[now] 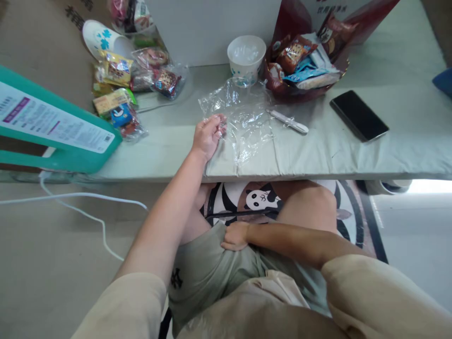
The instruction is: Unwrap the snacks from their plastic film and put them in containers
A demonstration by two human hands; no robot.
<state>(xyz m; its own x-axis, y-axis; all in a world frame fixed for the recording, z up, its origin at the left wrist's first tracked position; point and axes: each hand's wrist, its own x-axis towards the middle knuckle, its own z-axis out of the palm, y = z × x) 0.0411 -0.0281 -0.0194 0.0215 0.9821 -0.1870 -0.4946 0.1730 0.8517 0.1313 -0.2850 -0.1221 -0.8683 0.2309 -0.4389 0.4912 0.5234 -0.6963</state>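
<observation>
A pale grey-green padded table top [353,155] runs across the far half of the view, its near edge hiding most of the panda-print cushion [259,198] the person sits on. At the left a teal-edged box [52,136] with a printed label is cut off by the frame, and a white cable [84,207] trails over the floor below it. Far right of centre, a dark red bag [293,19] leans over a heap of snack packets [303,63], their lettering too small to read; more wrapped snacks [120,94] lie at the far left by a white slipper [102,40]. A black phone [358,115] lies face up toward the right. A white paper cup [246,56] stands far centre. In the middle a crumpled clear plastic bag [243,120] lies flat on the table, its outline hard to follow. The left hand [208,134] rests at the bag's left edge, fingers curled together and pinching the film. Just right of the bag lies a slim white pen-like tool [287,121]. The right hand [235,237] sits near, on the grey shorts [208,268], fingers tucked under so I cannot tell their state.
</observation>
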